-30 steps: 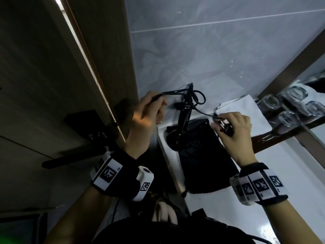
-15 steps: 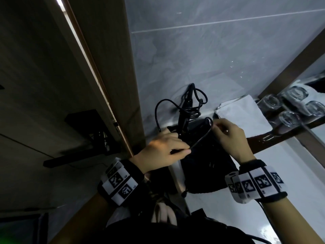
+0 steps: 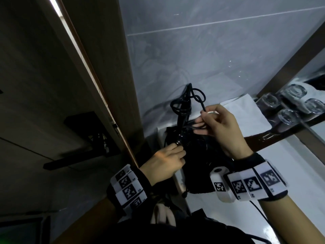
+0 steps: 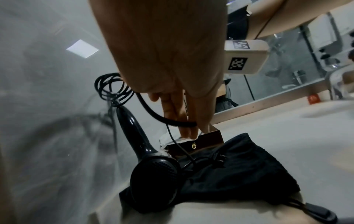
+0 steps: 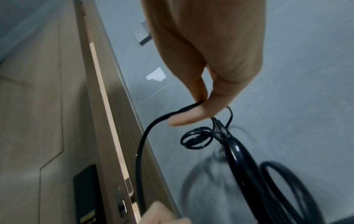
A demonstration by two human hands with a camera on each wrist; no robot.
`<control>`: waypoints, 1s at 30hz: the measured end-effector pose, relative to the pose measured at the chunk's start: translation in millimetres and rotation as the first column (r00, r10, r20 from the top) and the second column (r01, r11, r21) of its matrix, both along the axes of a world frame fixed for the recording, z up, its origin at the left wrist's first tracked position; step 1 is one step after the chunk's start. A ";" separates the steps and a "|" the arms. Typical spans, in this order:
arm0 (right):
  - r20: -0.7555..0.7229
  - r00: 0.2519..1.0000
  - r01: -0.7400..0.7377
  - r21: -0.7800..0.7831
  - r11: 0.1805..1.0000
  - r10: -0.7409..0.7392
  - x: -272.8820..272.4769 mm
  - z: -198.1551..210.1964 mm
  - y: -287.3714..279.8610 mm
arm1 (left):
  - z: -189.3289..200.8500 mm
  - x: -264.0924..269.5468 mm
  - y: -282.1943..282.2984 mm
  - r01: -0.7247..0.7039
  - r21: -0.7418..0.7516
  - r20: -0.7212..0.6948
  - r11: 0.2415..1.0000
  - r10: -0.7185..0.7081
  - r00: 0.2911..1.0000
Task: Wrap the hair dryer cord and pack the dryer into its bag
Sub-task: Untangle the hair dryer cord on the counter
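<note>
The black hair dryer [image 3: 182, 120] stands handle-up on the black drawstring bag [image 3: 202, 166] at the counter's left end. My left hand [image 3: 177, 150] grips the dryer low down, where the handle meets the head. Several loops of black cord [image 3: 181, 106] sit around the top of the handle. My right hand [image 3: 204, 113] is beside that handle end and pinches the cord [image 5: 162, 119] between thumb and forefinger. In the left wrist view the dryer head [image 4: 157, 181] rests on the bag [image 4: 239, 174], and the plug [image 4: 220, 160] lies loose on the cloth.
A folded white towel [image 3: 246, 113] lies just right of the dryer. Upturned glasses [image 3: 290, 106] stand on a dark tray beyond it. A grey tiled wall [image 3: 211, 59] is close behind, and a wooden door frame [image 3: 105, 103] runs along the left. White counter [image 3: 290, 164] extends to the right.
My left hand came down from the raised cord to the dryer's lower handle. My right hand rose from the bag to the handle's top, pinching the cord. The cord now loops tighter there.
</note>
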State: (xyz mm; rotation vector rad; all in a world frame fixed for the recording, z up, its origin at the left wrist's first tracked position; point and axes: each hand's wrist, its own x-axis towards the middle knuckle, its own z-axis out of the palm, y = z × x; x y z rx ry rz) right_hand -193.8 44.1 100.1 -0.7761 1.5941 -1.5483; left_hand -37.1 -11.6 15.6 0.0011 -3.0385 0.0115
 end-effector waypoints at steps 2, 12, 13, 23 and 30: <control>0.018 0.997 0.074 -0.044 0.996 -0.073 -6.1 -1.4 2.4 | 0.7 4.2 -0.4 -0.042 0.110 0.005 0.993 0.042 0.999; -0.069 0.983 0.164 -0.081 0.983 -0.170 -39.0 -20.4 13.1 | 39.1 9.0 -9.2 -0.081 0.876 -0.124 0.476 0.384 0.915; -0.057 0.987 0.145 -0.089 0.985 -0.151 -37.8 -20.2 13.6 | 39.9 5.1 -12.1 -0.114 0.894 -0.125 0.433 0.486 0.865; -0.236 0.971 0.029 -0.080 0.996 -0.047 -32.5 -4.8 16.5 | 56.7 -47.8 -36.8 0.115 0.928 0.178 -0.355 0.692 0.700; -0.340 0.891 0.255 -0.172 0.952 -0.300 -47.9 -1.4 19.9 | 54.2 -37.4 -42.4 0.060 0.998 -0.014 -0.035 0.747 0.665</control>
